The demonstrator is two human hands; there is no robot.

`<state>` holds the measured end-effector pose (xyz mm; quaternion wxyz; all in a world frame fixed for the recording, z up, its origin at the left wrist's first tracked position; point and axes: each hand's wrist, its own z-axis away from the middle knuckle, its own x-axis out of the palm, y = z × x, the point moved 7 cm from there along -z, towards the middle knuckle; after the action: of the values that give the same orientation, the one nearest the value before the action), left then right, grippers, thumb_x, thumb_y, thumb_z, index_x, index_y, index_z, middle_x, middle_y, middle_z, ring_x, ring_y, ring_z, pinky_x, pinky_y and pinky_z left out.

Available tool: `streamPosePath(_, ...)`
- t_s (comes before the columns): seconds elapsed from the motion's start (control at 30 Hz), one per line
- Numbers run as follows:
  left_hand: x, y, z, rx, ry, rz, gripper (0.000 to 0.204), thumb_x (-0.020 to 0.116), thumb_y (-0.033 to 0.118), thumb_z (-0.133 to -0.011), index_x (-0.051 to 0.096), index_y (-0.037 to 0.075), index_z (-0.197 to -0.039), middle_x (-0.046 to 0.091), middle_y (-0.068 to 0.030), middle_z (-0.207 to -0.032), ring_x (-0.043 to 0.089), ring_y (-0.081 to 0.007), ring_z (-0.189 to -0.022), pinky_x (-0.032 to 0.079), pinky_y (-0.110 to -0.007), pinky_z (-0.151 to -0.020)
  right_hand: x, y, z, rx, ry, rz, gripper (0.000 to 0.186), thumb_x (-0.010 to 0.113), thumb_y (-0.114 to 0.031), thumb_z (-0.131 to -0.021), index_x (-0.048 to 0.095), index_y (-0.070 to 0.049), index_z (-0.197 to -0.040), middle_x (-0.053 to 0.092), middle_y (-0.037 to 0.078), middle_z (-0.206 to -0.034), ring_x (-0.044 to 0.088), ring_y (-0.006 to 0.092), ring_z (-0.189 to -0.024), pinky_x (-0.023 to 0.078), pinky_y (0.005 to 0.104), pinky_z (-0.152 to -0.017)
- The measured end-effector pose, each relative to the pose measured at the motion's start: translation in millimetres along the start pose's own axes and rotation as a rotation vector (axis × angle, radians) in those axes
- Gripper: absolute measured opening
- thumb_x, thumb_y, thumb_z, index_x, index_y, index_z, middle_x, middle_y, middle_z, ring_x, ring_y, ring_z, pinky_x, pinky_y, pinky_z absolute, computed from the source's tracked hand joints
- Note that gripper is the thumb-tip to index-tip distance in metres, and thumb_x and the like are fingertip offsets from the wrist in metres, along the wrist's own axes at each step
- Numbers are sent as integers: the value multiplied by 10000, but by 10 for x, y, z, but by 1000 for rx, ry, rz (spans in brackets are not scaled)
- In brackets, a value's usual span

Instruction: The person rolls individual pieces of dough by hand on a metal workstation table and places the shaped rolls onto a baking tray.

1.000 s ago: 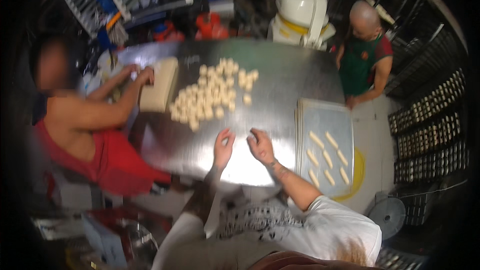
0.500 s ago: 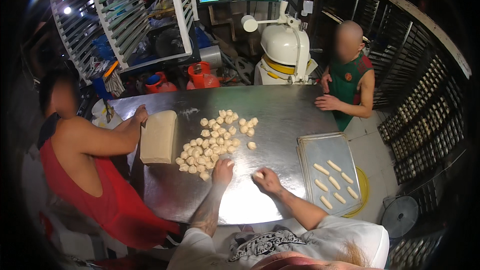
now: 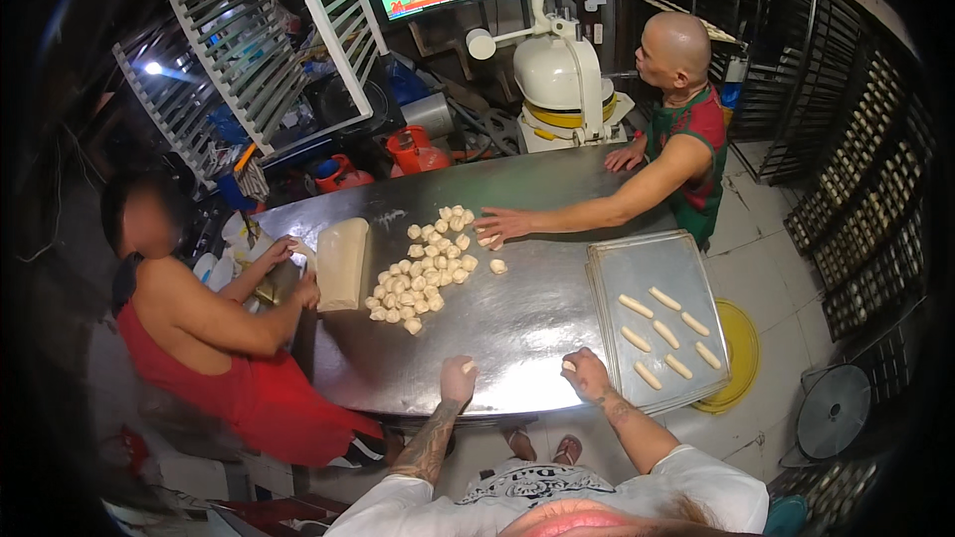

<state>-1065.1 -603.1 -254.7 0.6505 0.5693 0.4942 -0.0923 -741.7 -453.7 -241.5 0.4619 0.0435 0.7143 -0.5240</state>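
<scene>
Over the near edge of the metal table [image 3: 517, 328], my left hand [image 3: 457, 381] is closed on a small piece of pale dough [image 3: 469, 367]. Farther right, my right hand [image 3: 587, 376] is closed on another dough piece [image 3: 569, 365], beside the baking tray [image 3: 607, 288]. Most of each piece is hidden by my fingers. Beyond my hands lies a heap of knobbly dough pieces [image 3: 408, 283], with one lone dough piece [image 3: 498, 266] to its right. Several rolled dough sticks [image 3: 667, 334] lie in rows on the tray.
A large dough block [image 3: 343, 264] stands at the table's left. A co-worker in red [image 3: 204, 323] handles a dough scrap beside it. From the right, another co-worker's hand [image 3: 505, 226] reaches over the heap. A white machine [image 3: 562, 89] stands behind the table.
Both my hands have moved nearer the table's front edge, the right one also rightward. The co-worker on the right has stretched an arm to the dough pieces. The left co-worker's hands have left the block.
</scene>
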Motion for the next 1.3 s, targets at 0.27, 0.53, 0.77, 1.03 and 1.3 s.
streamPosePath(0.27,-309,157,-46,-203,-206,-171,518,862,399,-871,732,4,-1180,696,-226,-1170,646,-436,-1152,506,-512,-1018,-84,-69,-134,203,-108,103,532,759,-442,-923,717,-54,-1285,649,206,-1175,668,401,-1084,555,488,-976)
streamPosePath(0.53,97,261,-265,345,196,-288,405,773,452,-947,743,48,-961,703,-160,-997,668,-383,-857,506,-515,-789,324,-430,-824,-267,8,431,395,639,-465,-1023,756,-95,-1096,704,137,-1059,662,339,-1033,539,487,-897)
streamPosePath(0.77,72,244,-124,318,104,-237,383,733,427,-978,735,49,-918,645,-141,-876,634,-380,-753,487,-517,-719,321,-383,-486,-256,165,478,375,662,-449,-1006,758,-89,-1043,690,137,-978,649,323,-956,532,460,-861)
streamPosePath(1.03,179,229,-321,203,11,-345,432,683,462,-1007,697,64,-841,635,-153,-885,634,-364,-751,482,-503,-701,390,-324,-679,-69,125,345,319,727,-400,-960,766,-87,-915,692,134,-932,677,333,-914,542,454,-797)
streamPosePath(1.3,267,229,-570,55,-154,-367,378,703,421,-989,722,46,-945,667,-147,-930,635,-366,-836,479,-486,-832,415,-382,-970,95,-127,346,442,612,-468,-1019,756,-61,-922,718,142,-1023,655,321,-1021,496,468,-906)
